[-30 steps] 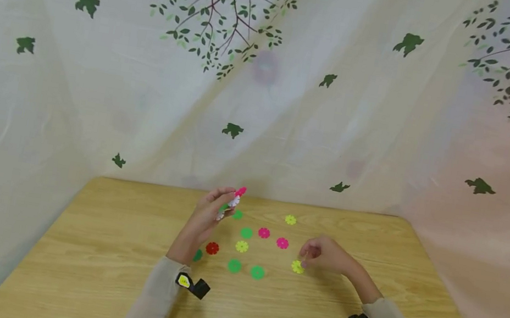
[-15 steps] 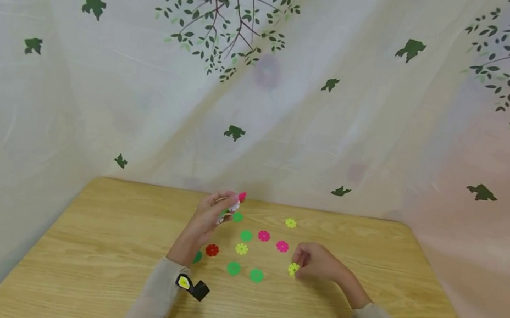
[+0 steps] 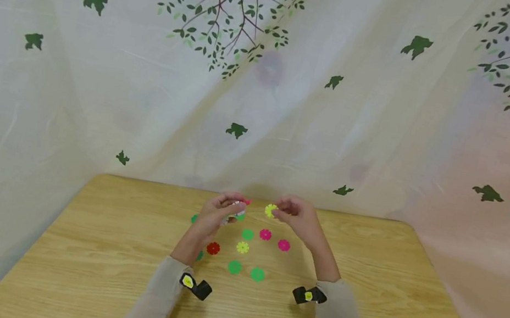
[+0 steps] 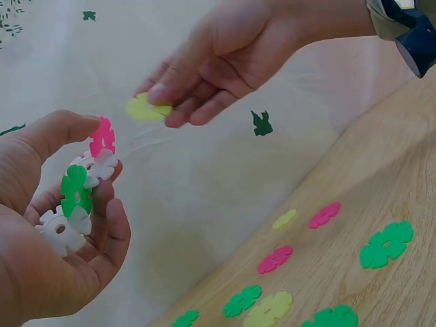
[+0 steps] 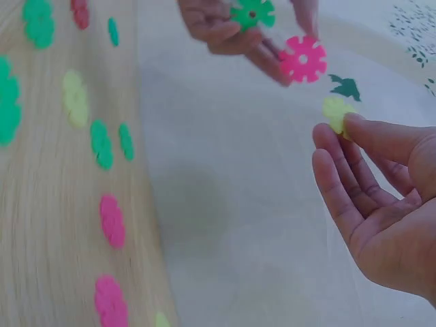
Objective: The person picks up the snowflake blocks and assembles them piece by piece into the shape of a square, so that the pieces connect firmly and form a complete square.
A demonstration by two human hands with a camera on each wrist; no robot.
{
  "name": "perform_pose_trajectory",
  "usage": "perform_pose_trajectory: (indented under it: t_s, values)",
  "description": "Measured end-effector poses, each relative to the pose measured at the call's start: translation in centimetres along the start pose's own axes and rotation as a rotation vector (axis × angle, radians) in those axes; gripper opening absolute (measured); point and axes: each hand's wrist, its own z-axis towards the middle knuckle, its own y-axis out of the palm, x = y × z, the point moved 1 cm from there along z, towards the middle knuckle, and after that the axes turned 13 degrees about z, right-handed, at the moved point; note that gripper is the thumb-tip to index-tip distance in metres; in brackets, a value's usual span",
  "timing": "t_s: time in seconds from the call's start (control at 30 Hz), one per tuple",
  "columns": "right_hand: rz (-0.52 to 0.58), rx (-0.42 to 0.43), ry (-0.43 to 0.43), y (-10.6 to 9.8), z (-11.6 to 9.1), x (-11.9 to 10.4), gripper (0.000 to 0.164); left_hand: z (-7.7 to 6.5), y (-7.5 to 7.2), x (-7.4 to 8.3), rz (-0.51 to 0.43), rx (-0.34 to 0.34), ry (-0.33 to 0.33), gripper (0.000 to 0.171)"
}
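Observation:
In the head view my left hand (image 3: 213, 216) is raised above the far part of the table, gripping a chain of notched, flower-shaped plastic discs. The left wrist view shows its links: a white disc (image 4: 61, 231), a green disc (image 4: 76, 191), another white one, and a pink disc (image 4: 103, 137) at the top by the fingertips. My right hand (image 3: 299, 224) pinches a yellow notched disc (image 5: 335, 113) between thumb and fingers. That yellow disc is held up near the pink one, with a gap between them.
Loose discs lie on the wooden table (image 3: 92, 267): a red one (image 3: 213, 248), a yellow one (image 3: 242, 247), pink ones (image 3: 283, 245) and several green ones (image 3: 234, 267). A pale printed curtain (image 3: 182, 114) hangs behind the table's far edge.
My right hand has picked up the yellow disc from the table's right side and carried it left and upward, close to the chain. My left hand has barely moved and keeps its grip.

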Motion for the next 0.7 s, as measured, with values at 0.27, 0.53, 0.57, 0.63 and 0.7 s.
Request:
perform_pose_trajectory:
  t_s: [0.27,0.53,0.57,0.63,0.7]
  values:
    - [0.151,0.132,-0.082,2.1,1.0,-1.2,0.022,-0.1,0.2,0.1,0.079,-0.022,0.027,0.035]
    - [0.138,0.137,-0.09,2.8,0.9,-1.3,0.02,-0.3,0.2,0.4,0.114,-0.023,0.041,0.035]
    - [0.14,0.136,-0.089,2.9,0.8,-1.3,0.02,-0.3,0.2,0.4,0.119,-0.024,0.039,0.035]
    - [0.14,0.132,-0.094,3.0,0.8,-1.3,0.019,-0.3,0.3,0.5,0.123,-0.03,0.037,0.035]
    - [0.138,0.131,-0.102,3.1,0.8,-1.3,0.018,-0.2,0.3,0.4,0.116,-0.034,0.037,0.035]
